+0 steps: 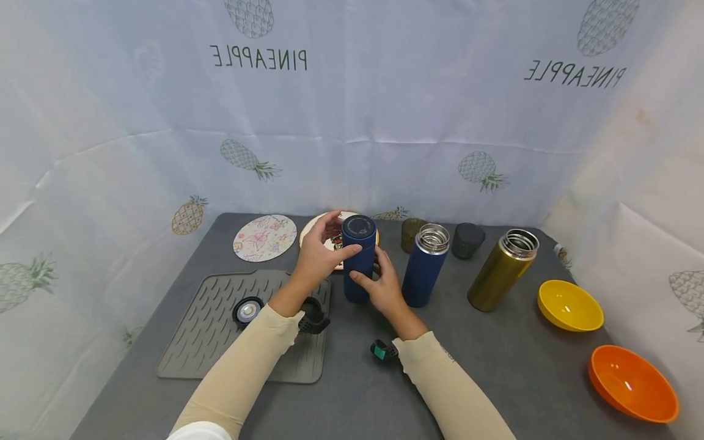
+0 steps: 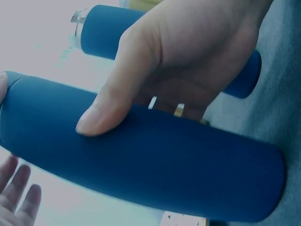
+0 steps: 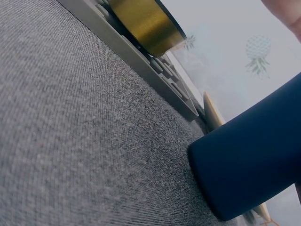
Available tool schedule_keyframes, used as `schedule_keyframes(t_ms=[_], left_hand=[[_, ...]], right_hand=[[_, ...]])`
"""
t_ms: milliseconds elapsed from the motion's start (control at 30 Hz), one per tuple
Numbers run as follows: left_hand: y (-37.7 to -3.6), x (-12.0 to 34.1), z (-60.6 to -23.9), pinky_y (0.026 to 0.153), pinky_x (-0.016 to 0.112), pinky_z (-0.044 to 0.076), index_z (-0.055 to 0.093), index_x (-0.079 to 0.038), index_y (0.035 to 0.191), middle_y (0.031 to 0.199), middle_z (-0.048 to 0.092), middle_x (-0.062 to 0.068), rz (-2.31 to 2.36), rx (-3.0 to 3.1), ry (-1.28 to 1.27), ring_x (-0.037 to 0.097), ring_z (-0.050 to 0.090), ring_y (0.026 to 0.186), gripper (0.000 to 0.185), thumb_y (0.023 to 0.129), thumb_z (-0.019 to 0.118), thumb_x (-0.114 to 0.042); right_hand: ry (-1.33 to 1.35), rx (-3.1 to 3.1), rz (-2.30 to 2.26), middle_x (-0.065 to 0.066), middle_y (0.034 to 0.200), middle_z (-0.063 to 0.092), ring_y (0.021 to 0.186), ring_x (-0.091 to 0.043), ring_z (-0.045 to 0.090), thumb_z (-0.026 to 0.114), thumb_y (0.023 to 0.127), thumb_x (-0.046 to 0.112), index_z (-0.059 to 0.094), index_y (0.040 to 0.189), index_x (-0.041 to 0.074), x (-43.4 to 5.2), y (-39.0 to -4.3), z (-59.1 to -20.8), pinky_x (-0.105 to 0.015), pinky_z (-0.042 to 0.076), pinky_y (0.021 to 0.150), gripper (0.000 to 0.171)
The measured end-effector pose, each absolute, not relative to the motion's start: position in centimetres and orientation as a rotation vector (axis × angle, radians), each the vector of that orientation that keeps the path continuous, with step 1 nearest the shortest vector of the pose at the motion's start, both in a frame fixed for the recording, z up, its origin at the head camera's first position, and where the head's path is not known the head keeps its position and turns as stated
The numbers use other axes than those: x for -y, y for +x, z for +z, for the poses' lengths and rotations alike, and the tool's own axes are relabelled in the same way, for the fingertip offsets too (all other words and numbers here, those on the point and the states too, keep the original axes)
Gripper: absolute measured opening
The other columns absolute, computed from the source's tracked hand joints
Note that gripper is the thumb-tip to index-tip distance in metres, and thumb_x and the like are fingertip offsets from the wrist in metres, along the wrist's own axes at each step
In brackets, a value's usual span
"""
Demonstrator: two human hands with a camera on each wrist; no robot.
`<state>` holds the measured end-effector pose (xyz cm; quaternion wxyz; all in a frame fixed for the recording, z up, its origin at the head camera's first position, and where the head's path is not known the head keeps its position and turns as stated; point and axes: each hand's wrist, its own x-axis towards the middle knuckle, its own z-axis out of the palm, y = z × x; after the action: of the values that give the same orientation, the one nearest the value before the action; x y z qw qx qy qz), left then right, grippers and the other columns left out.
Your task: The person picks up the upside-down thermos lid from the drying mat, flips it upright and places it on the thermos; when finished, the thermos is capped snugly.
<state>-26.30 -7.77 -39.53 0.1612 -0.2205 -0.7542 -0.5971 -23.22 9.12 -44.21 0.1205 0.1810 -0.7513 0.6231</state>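
blue flask (image 1: 359, 260): matt, smooth coating;
table cover (image 3: 70, 141): grey woven cloth, rough;
gold flask (image 1: 502, 271): glossy metal;
bowls (image 1: 569, 305): glossy

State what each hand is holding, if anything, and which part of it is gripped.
Both hold the capped blue flask: the left hand grips its upper body just under the cap, the right hand its lower body.

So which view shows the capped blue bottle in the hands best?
The head view: the whole blue bottle stands upright on the table, left hand at its top, right hand lower down. The left wrist view shows only its side under a thumb; the right wrist view only its base.
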Motion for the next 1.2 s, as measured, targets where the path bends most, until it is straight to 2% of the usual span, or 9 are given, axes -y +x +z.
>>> schedule_keyframes(t_ms=[100, 233, 333, 433, 600, 800, 1000, 1100, 1200], left_hand=[[-26.1, 8.1, -39.5, 0.098, 0.045, 0.044, 0.045, -0.007, 0.144, 0.123, 0.060, 0.011, -1.708, 2.136, -0.657, 0.022, 0.057, 0.114, 0.074, 0.080, 0.082, -0.015], [-25.8, 7.9, -39.5, 0.101, 0.047, 0.041, 0.041, -0.004, 0.146, 0.130, 0.058, 0.016, -1.742, 2.167, -0.693, 0.027, 0.055, 0.120, 0.073, 0.083, 0.078, -0.010], [-25.6, 7.1, -39.5, 0.101, 0.049, 0.039, 0.039, -0.007, 0.148, 0.133, 0.055, 0.012, -1.754, 2.208, -0.671, 0.025, 0.053, 0.121, 0.077, 0.083, 0.079, -0.016], [-25.6, 6.0, -39.3, 0.097, 0.047, 0.044, 0.038, -0.013, 0.148, 0.133, 0.053, 0.007, -1.753, 2.227, -0.622, 0.021, 0.054, 0.118, 0.082, 0.080, 0.082, -0.026], [-26.1, 5.1, -39.0, 0.088, 0.041, 0.052, 0.045, -0.015, 0.142, 0.128, 0.056, 0.005, -1.739, 2.214, -0.594, 0.019, 0.059, 0.111, 0.077, 0.078, 0.083, -0.035], [-27.5, 6.7, -38.2, 0.087, 0.043, 0.051, 0.048, -0.017, 0.142, 0.127, 0.057, 0.003, -1.793, 2.334, -0.753, 0.019, 0.060, 0.107, 0.071, 0.080, 0.082, -0.028], [-28.7, 7.9, -37.5, 0.092, 0.046, 0.049, 0.038, -0.015, 0.149, 0.132, 0.054, 0.011, -1.936, 2.378, -0.999, 0.025, 0.059, 0.111, 0.075, 0.085, 0.077, -0.011], [-28.4, 7.8, -37.9, 0.097, 0.046, 0.045, 0.032, -0.016, 0.152, 0.139, 0.049, 0.013, -2.000, 2.306, -0.990, 0.026, 0.055, 0.119, 0.079, 0.086, 0.075, -0.007], [-27.4, 7.3, -38.5, 0.097, 0.046, 0.045, 0.036, -0.015, 0.148, 0.140, 0.047, 0.010, -1.859, 2.221, -0.853, 0.023, 0.053, 0.119, 0.077, 0.084, 0.078, -0.015]], right_hand=[[0.524, 2.206, 1.806, -0.022, 0.129, 0.049, 0.119, -0.036, 0.051, 0.075, 0.087, 0.010, 0.040, 0.144, -0.002, -9.1, -23.3, -44.2, -0.051, 0.039, 0.102, 0.068], [0.541, 2.191, 1.804, -0.022, 0.129, 0.049, 0.118, -0.036, 0.051, 0.074, 0.087, 0.009, 0.041, 0.143, -0.003, -9.1, -23.2, -44.3, -0.052, 0.039, 0.101, 0.067], [0.553, 2.176, 1.800, -0.022, 0.131, 0.049, 0.119, -0.036, 0.051, 0.074, 0.086, 0.007, 0.041, 0.143, -0.002, -9.1, -23.1, -44.3, -0.053, 0.039, 0.101, 0.066], [0.568, 2.172, 1.787, -0.022, 0.134, 0.047, 0.122, -0.035, 0.048, 0.074, 0.087, 0.007, 0.041, 0.144, -0.002, -9.3, -23.1, -44.2, -0.054, 0.038, 0.101, 0.066], [0.589, 2.188, 1.775, -0.021, 0.135, 0.046, 0.124, -0.035, 0.047, 0.072, 0.088, 0.007, 0.039, 0.145, -0.001, -9.4, -23.1, -44.1, -0.055, 0.037, 0.102, 0.066], [0.567, 2.213, 1.810, -0.022, 0.134, 0.046, 0.122, -0.035, 0.048, 0.072, 0.088, 0.007, 0.038, 0.146, -0.001, -9.4, -23.2, -44.0, -0.053, 0.037, 0.103, 0.068], [0.552, 2.226, 1.809, -0.022, 0.132, 0.047, 0.122, -0.036, 0.048, 0.073, 0.088, 0.009, 0.039, 0.145, -0.001, -9.5, -23.2, -44.0, -0.053, 0.037, 0.103, 0.068], [0.552, 2.233, 1.810, -0.022, 0.132, 0.047, 0.122, -0.036, 0.048, 0.073, 0.088, 0.010, 0.039, 0.146, -0.001, -9.5, -23.1, -44.0, -0.052, 0.038, 0.103, 0.068], [0.548, 2.241, 1.807, -0.021, 0.132, 0.048, 0.122, -0.034, 0.049, 0.073, 0.088, 0.012, 0.038, 0.146, 0.000, -9.6, -23.2, -44.0, -0.050, 0.039, 0.103, 0.069]])
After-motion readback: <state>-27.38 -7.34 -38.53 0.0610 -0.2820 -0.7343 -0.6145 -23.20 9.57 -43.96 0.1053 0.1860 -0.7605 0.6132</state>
